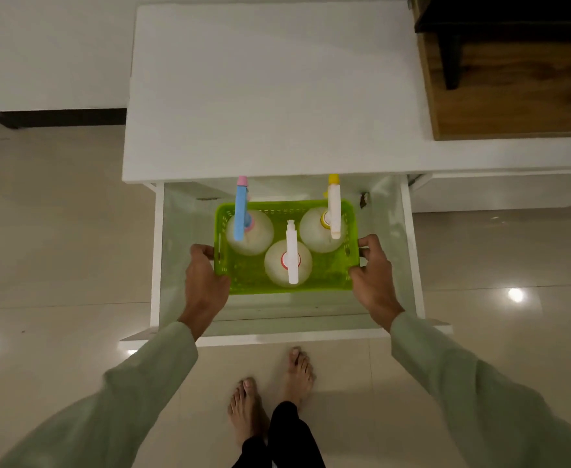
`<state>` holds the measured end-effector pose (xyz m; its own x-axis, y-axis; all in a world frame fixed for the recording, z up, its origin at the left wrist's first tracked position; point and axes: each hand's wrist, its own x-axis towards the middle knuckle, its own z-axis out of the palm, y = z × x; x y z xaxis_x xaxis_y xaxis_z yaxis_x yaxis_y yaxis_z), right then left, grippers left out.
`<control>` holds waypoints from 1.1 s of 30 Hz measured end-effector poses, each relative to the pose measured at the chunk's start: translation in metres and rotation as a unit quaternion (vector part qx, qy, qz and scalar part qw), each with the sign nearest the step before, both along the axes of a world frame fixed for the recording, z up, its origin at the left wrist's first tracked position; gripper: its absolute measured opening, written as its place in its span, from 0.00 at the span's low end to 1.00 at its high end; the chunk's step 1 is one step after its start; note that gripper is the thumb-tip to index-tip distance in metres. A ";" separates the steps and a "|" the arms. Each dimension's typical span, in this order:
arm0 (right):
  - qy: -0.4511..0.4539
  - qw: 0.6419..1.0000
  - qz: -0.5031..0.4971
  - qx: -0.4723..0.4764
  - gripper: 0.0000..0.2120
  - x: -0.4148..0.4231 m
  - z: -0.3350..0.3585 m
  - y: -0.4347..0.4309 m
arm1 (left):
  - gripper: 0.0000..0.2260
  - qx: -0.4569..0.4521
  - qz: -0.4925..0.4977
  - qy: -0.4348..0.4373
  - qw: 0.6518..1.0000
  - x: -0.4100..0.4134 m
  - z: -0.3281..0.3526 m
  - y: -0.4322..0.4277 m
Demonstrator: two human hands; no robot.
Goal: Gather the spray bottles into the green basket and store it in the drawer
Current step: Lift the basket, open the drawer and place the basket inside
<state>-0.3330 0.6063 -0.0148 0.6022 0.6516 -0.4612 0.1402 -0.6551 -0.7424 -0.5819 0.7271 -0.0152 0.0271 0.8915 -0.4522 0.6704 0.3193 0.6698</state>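
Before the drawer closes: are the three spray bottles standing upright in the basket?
Upright. All three spray bottles show their tops to the camera inside the green basket, none lying over.

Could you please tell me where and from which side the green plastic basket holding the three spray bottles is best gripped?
By its two short ends, from the left and right at once. The green plastic basket is rectangular with a handle slot in each short wall, and the left hand and right hand already grip there. The three spray bottles crowd the middle, so gripping the ends likely keeps it level.
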 end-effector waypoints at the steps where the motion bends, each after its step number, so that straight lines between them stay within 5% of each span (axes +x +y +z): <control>1: 0.001 1.000 -0.001 -0.008 0.17 0.001 -0.010 0.003 | 0.17 -0.002 0.002 0.000 1.000 0.002 -0.010 0.001; 16: 0.070 0.985 -0.065 -0.147 0.05 0.007 -0.145 0.003 | 0.18 -0.144 0.045 0.035 0.988 -0.002 -0.149 -0.015; 29: 0.116 0.967 -0.032 -0.224 0.08 0.006 -0.156 -0.010 | 0.19 -0.231 0.031 0.031 0.972 -0.015 -0.157 -0.016; 33: 0.161 0.952 -0.004 -0.261 0.14 0.010 -0.146 -0.013 | 0.30 -0.285 0.023 0.026 0.958 -0.015 -0.138 -0.015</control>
